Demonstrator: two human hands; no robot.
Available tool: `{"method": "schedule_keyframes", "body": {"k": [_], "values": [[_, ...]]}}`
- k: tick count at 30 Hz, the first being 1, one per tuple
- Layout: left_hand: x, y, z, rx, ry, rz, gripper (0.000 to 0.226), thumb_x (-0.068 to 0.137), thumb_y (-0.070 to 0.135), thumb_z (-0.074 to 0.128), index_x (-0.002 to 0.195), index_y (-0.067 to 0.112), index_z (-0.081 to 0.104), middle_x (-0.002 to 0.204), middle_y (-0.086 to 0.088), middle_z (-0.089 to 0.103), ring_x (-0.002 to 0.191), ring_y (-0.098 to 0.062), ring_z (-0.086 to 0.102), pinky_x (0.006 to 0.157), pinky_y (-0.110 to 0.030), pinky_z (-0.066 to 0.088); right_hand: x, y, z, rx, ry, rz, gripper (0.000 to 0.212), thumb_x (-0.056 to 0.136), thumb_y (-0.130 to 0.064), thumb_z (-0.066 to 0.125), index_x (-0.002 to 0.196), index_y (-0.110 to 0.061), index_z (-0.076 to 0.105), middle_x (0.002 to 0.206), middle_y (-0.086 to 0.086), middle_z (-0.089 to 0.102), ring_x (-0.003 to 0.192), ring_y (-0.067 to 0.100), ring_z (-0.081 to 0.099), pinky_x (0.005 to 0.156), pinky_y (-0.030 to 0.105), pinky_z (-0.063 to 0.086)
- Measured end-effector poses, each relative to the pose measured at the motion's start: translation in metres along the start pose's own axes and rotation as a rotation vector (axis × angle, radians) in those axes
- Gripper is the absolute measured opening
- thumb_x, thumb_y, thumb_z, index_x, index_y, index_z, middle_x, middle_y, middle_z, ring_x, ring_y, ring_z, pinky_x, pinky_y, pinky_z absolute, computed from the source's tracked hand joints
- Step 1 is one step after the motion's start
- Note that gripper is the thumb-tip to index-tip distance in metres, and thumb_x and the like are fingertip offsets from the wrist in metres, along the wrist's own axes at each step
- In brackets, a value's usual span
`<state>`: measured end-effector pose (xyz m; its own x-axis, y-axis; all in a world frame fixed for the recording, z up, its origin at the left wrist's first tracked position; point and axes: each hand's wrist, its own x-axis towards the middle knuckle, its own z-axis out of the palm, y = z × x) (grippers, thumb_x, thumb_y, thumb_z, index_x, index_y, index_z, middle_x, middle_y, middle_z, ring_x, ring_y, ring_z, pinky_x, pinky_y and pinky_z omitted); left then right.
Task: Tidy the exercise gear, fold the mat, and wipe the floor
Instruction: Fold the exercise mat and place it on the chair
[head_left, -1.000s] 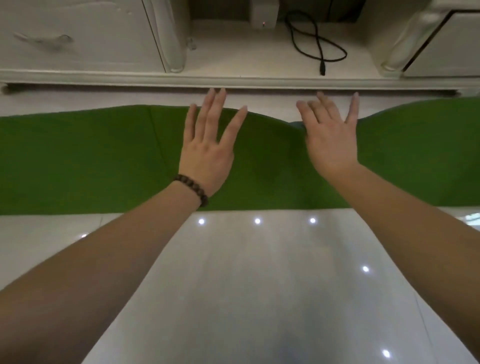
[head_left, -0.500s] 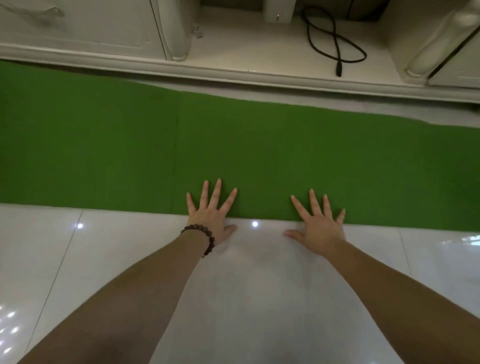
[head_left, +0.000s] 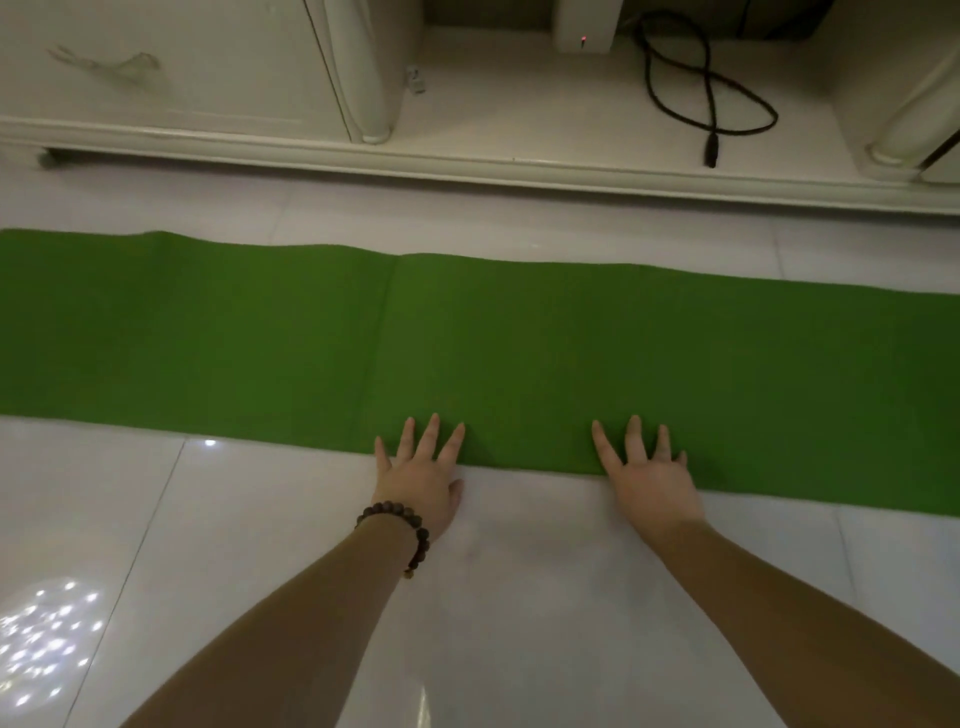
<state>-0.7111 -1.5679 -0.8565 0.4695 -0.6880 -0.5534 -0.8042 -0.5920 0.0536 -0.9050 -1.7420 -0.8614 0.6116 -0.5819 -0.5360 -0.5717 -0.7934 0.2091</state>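
**A:** Item one?

**B:** Mat (head_left: 519, 353) — green, one long strip lying flat on the floor (head_left: 519, 597), running from the left edge of the view to the right edge. A faint vertical crease shows left of centre. Its far edge lies apart from the cabinet base, with a band of bare tile between.

**A:** Floor?

**B:** Pale glossy tile, with light spots reflected at lower left.

**A:** Hands?

**B:** Left hand (head_left: 421, 478) — flat, fingers straight and spread, fingertips on the mat's near edge, palm and thumb on the tile. It holds nothing. A dark beaded bracelet (head_left: 402, 530) sits on the wrist.

**A:** And the other?

**B:** Right hand (head_left: 649, 478), same posture: fingers straight and spread onto the mat's near edge, heel of the palm over the tile, nothing held. The two hands lie side by side, apart from each other.

**A:** Background?

**B:** Cream cabinet (head_left: 182, 78) along the far side. In its open middle bay, a black cable (head_left: 711, 98) lies looped on the low shelf, beside a small white box (head_left: 584, 31) with a red light.
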Motion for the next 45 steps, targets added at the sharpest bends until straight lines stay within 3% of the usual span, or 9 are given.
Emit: {"method": "schedule_keyframes", "body": {"k": [5, 9, 12, 22, 32, 36, 38, 41, 45], "values": [[0.026, 0.013, -0.004, 0.042, -0.015, -0.073, 0.07, 0.1, 0.036, 0.035, 0.152, 0.033, -0.013, 0.161, -0.004, -0.018, 0.146, -0.041, -0.012, 0.11, -0.071, 0.008, 0.003, 0.002, 0.012, 0.032, 0.041, 0.005, 0.068, 0.097, -0.005, 0.024, 0.149, -0.025, -0.015, 0.156, 0.023, -0.005, 0.138, 0.053, 0.01, 0.107, 0.059, 0.03], [0.026, 0.025, -0.004, 0.158, 0.001, -0.095, 0.071, 0.099, 0.005, 0.023, 0.151, 0.028, -0.019, 0.16, -0.015, -0.017, 0.143, -0.051, -0.007, 0.108, -0.072, 0.013, 0.0, 0.01, 0.006, 0.104, 0.053, 0.006, 0.077, 0.093, 0.002, 0.03, 0.15, -0.03, -0.01, 0.158, 0.018, -0.003, 0.142, 0.046, 0.01, 0.11, 0.054, 0.029], [0.023, 0.024, -0.01, 0.176, 0.005, -0.083, 0.084, 0.094, -0.008, 0.031, 0.151, 0.03, -0.018, 0.16, -0.016, -0.01, 0.144, -0.05, 0.001, 0.11, -0.07, 0.016, -0.002, 0.013, -0.001, 0.15, 0.046, 0.002, 0.083, 0.088, 0.008, 0.032, 0.15, -0.032, -0.005, 0.159, 0.015, 0.0, 0.142, 0.043, 0.013, 0.109, 0.052, 0.032], [-0.051, 0.026, 0.008, 0.168, -0.163, -0.049, 0.098, 0.089, -0.01, 0.046, 0.151, 0.032, -0.016, 0.161, -0.015, -0.007, 0.145, -0.045, 0.004, 0.113, -0.065, 0.018, -0.073, -0.004, 0.031, 0.191, -0.002, 0.015, 0.076, 0.092, 0.002, 0.03, 0.15, -0.036, -0.001, 0.159, 0.009, 0.007, 0.143, 0.037, 0.019, 0.112, 0.054, 0.026], [-0.164, 0.007, 0.084, 0.183, -0.224, -0.021, 0.097, 0.086, -0.015, 0.037, 0.15, 0.031, -0.02, 0.16, -0.016, -0.011, 0.146, -0.044, 0.001, 0.115, -0.062, 0.017, -0.194, -0.062, 0.082, 0.218, -0.062, 0.025, 0.072, 0.094, -0.004, 0.031, 0.15, -0.034, -0.001, 0.159, 0.009, 0.005, 0.144, 0.036, 0.014, 0.116, 0.055, 0.011], [-0.181, 0.004, 0.1, 0.246, -0.188, -0.019, 0.091, 0.09, -0.006, 0.039, 0.15, 0.026, -0.022, 0.16, -0.018, -0.013, 0.145, -0.045, 0.0, 0.115, -0.061, 0.016, -0.208, -0.072, 0.103, 0.24, -0.008, 0.026, 0.07, 0.094, -0.007, 0.032, 0.15, -0.034, -0.001, 0.159, 0.008, 0.004, 0.144, 0.037, 0.013, 0.117, 0.053, 0.009], [-0.183, 0.011, 0.112, 0.205, -0.066, 0.007, 0.078, 0.099, 0.02, 0.041, 0.152, 0.025, -0.016, 0.16, -0.02, -0.009, 0.144, -0.049, -0.001, 0.112, -0.066, 0.013, -0.211, -0.068, 0.112, 0.241, 0.137, -0.01, 0.082, 0.084, -0.003, 0.048, 0.151, -0.032, 0.011, 0.157, 0.009, 0.013, 0.139, 0.037, 0.029, 0.113, 0.053, 0.021], [-0.18, 0.042, 0.118, 0.108, 0.039, 0.17, 0.095, 0.081, 0.065, 0.056, 0.154, 0.032, 0.006, 0.159, -0.019, 0.011, 0.141, -0.052, 0.013, 0.105, -0.073, 0.01, -0.22, -0.039, 0.131, 0.216, 0.267, 0.07, 0.098, 0.066, 0.0, 0.061, 0.149, -0.03, 0.018, 0.155, 0.012, 0.025, 0.136, 0.03, 0.037, 0.108, 0.053, 0.033], [-0.157, 0.097, 0.123, 0.092, 0.049, 0.258, 0.093, 0.082, 0.079, 0.033, 0.137, 0.048, -0.036, 0.147, -0.004, -0.045, 0.139, -0.044, -0.029, 0.104, -0.077, 0.0, -0.231, 0.038, 0.153, 0.2, 0.286, 0.28, 0.099, 0.078, 0.004, 0.05, 0.148, -0.033, -0.009, 0.158, 0.007, 0.002, 0.146, 0.027, 0.008, 0.115, 0.054, 0.013]]}}
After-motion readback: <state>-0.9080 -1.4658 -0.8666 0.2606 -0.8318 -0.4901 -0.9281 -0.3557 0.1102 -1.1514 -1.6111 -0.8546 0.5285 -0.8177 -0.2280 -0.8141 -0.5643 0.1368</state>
